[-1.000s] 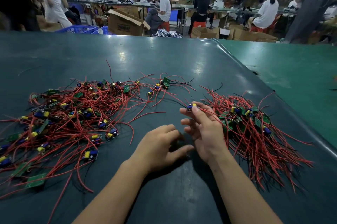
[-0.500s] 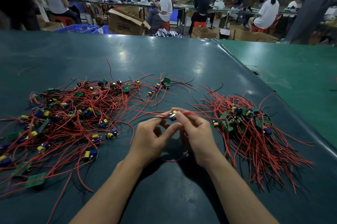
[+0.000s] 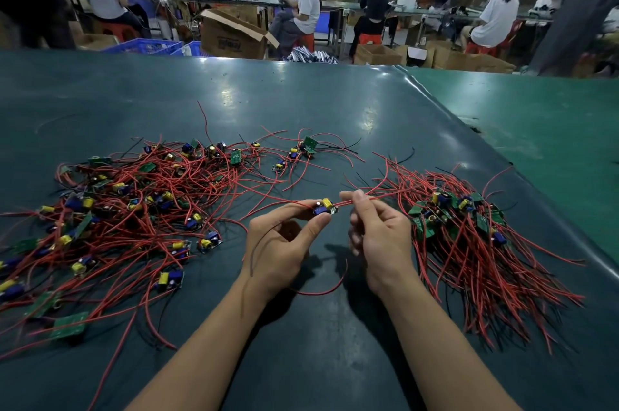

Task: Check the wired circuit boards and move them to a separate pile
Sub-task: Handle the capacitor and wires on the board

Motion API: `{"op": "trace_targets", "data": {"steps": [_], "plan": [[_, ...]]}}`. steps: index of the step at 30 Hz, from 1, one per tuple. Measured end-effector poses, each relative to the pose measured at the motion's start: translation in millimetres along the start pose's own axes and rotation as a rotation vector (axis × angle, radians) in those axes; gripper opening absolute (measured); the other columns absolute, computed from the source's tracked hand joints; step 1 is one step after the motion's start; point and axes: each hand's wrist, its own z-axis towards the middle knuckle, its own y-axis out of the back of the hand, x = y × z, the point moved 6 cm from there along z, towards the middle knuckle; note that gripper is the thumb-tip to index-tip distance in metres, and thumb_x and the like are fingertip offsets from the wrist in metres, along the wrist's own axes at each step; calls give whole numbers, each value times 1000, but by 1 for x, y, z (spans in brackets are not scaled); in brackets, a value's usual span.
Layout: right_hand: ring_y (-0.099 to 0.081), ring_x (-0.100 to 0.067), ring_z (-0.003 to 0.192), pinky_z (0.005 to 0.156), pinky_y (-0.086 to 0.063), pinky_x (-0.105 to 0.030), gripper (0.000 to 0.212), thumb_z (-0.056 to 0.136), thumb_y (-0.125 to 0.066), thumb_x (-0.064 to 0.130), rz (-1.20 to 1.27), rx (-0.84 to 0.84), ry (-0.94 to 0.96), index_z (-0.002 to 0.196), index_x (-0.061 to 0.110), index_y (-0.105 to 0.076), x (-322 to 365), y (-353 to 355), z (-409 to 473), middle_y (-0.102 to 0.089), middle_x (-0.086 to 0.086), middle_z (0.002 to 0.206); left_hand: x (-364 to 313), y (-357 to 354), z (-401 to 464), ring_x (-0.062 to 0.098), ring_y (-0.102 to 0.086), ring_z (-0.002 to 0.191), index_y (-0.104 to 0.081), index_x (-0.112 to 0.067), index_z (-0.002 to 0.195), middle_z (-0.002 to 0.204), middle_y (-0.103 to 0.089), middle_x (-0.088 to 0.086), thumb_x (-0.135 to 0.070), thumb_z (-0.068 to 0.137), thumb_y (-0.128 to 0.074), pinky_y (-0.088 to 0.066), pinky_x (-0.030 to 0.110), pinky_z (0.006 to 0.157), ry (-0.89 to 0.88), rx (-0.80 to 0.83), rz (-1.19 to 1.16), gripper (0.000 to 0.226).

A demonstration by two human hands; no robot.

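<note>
Just above the dark table point(image 3: 301, 102), the left hand point(image 3: 279, 243) pinched a small circuit board point(image 3: 325, 207) between thumb and fingertips. Its red wire point(image 3: 378, 198) was pinched in the right hand point(image 3: 378, 233). That board hung between the big loose heap point(image 3: 127, 209) on the left and the tidier pile point(image 3: 469, 236) on the right.

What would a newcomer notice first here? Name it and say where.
Two tangles of red-wired circuit boards on the dark green table: a wide loose pile at left, a tighter bundled pile at right. Between them, the left hand pinches a small board while the right hand grips its red wire.
</note>
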Motion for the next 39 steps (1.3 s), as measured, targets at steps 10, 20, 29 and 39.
{"op": "trace_targets", "data": {"steps": [10,20,29,39], "plan": [[-38,-3,40,35,-30,-15,16,69,-75,29,358,124,-189,75,15,-79,-1,6,7,-52,6,56,8,-5,-3,10,-49,47,-76,-14,83,80,-73,13,-32,82,-76,-37,17,46,278,279,-306,18],[-36,-7,41,38,-32,-18,15,79,-76,22,65,65,-127,71,10,-77,-7,10,8,-46,-3,55,3,-5,-4,7,-50,49,-72,-8,83,69,-70,6,-25,78,-69,-38,16,47,303,313,-283,18],[-48,-7,58,59,-44,-23,16,92,-66,12,-266,-333,233,101,23,-74,7,39,13,-58,11,70,9,0,-3,8,-50,50,-79,-20,75,69,-71,9,-25,74,-81,-38,15,48,320,195,-310,6],[-53,-8,58,47,-47,-25,29,92,-64,7,-157,-330,240,88,35,-71,7,45,15,-64,-7,89,13,-1,-2,9,-51,54,-79,-21,78,70,-71,9,-43,63,-78,-39,16,51,349,223,-363,26]]}}
